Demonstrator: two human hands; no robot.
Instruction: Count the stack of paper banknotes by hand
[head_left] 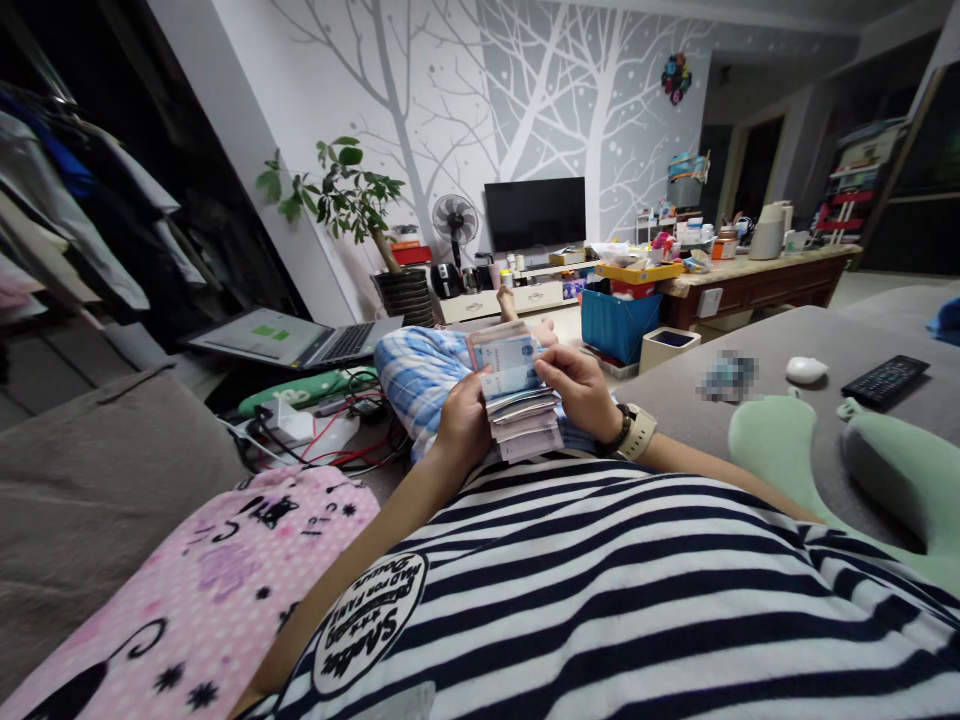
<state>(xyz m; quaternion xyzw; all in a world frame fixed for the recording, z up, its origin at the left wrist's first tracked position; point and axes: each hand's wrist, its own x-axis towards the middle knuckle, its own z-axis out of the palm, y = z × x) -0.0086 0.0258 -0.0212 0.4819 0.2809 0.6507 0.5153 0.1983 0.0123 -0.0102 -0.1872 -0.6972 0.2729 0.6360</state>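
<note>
A wad of banknotes [517, 365] is held over my lap, in front of the striped shirt. Blue notes face up at its top end, and the lower end shows several layered, folded-over edges. My left hand [465, 415] is closed round the left side of the wad, its thumb on the notes. At the upper right edge, the fingers of my right hand [577, 385] pinch a blue note. A beige-strapped watch and a dark bracelet circle the right wrist. Beneath the notes lie legs in blue checked trousers [420, 375].
At left stands an open laptop [300, 340], with tangled cables [352, 440] below it and a pink blanket [225, 570] nearer. On the sofa at right are a remote control [885, 382], a white mouse [806, 370] and a green cushion-like object [772, 440]. A cluttered table [750, 265] stands beyond.
</note>
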